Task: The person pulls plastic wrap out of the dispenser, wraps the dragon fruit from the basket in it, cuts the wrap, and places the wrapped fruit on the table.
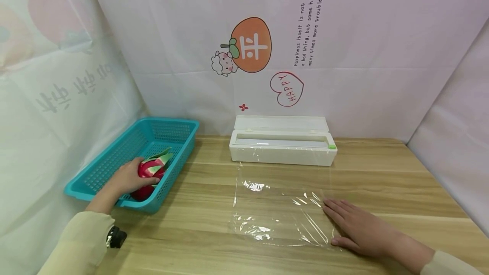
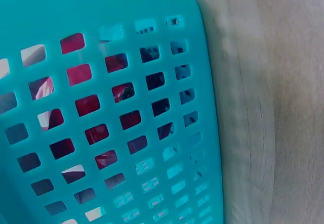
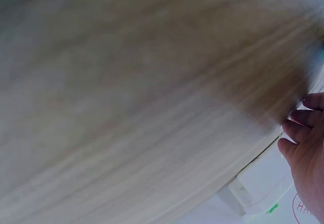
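Note:
In the head view, my left hand (image 1: pixel 129 177) reaches into a blue-green plastic basket (image 1: pixel 187 139) and grips a red dragon fruit (image 1: pixel 152 168) with green leaf tips, fingers behind it and thumb in front. More red skin shows below that hand, perhaps a second fruit. The left wrist view sees only the basket's slotted wall (image 2: pixel 96 11), with red behind the holes. A clear sheet of cling film (image 1: pixel 282 211) lies on the table. At its right front edge my right hand (image 1: pixel 363 228) rests with fingers extended, touching the film.
A white cling film dispenser box (image 1: pixel 282 156), lid raised, stands at the back of the wooden table (image 1: pixel 198 232) with the film running forward from it. A green piece (image 1: pixel 332 147) sits at its right end. Printed white cloth (image 1: pixel 172 46) hangs behind and at both sides.

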`<state>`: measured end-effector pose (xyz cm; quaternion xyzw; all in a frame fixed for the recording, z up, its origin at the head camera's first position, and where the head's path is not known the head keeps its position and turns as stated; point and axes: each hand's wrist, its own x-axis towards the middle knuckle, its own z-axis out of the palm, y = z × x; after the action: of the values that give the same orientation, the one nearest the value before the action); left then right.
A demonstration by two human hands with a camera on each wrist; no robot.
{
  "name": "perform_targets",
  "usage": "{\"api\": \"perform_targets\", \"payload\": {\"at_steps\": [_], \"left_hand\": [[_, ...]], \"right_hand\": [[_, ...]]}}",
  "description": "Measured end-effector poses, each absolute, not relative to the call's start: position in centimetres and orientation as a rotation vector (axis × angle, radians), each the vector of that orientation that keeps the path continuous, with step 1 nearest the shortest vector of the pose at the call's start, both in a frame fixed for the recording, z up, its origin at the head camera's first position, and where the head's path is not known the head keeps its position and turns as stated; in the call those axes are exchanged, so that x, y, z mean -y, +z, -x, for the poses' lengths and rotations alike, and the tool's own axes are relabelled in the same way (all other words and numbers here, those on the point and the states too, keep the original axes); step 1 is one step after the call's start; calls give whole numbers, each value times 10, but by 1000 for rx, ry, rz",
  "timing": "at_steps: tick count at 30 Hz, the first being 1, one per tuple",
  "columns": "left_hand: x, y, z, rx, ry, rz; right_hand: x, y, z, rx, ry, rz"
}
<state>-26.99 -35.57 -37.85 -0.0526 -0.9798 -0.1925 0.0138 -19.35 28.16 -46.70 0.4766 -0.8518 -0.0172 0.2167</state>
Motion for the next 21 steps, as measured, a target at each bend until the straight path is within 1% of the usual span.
{"api": "perform_targets", "payload": {"at_steps": [10, 21], "left_hand": [[352, -379, 268, 3035, -634, 142], [348, -380, 267, 2960, -467, 197]], "right_hand": [[-282, -466, 193, 2383, -63, -1317], [-282, -466, 193, 2383, -73, -1310]]}}
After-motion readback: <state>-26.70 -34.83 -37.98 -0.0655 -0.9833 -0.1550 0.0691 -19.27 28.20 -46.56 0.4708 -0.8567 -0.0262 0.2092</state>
